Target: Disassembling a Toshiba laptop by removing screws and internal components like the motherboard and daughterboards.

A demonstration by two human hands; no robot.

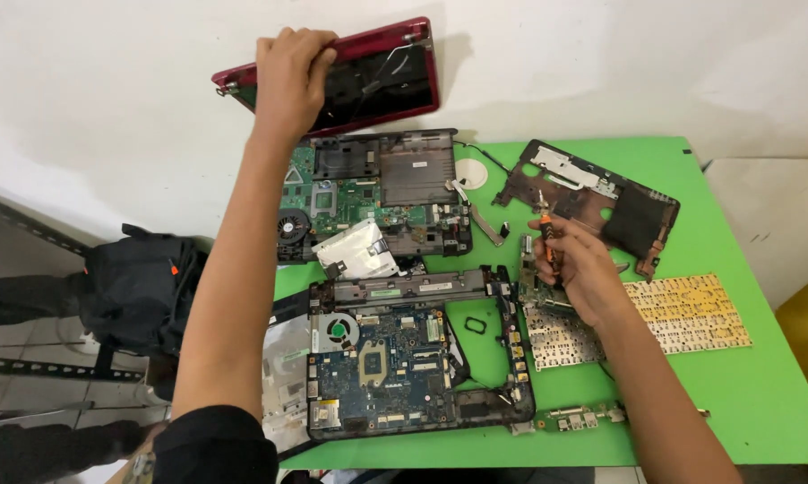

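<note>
My left hand (289, 76) grips the top edge of a red laptop lid (377, 72) and holds it up against the white wall, above an opened laptop base (377, 193) with a bare green circuit board. My right hand (579, 269) is closed on an orange-handled screwdriver (545, 240), tip pointing up, over a small circuit board beside a keyboard back (556, 336). A second opened laptop base (417, 358) with a blue board and a fan lies at the near edge of the green table (735, 394).
A dark plastic laptop cover (601, 202) lies at the far right of the table, and a tan keyboard sheet (691, 309) beside my right hand. A silver drive (359, 249) rests between the two bases. A black bag (140, 287) sits on the floor at left.
</note>
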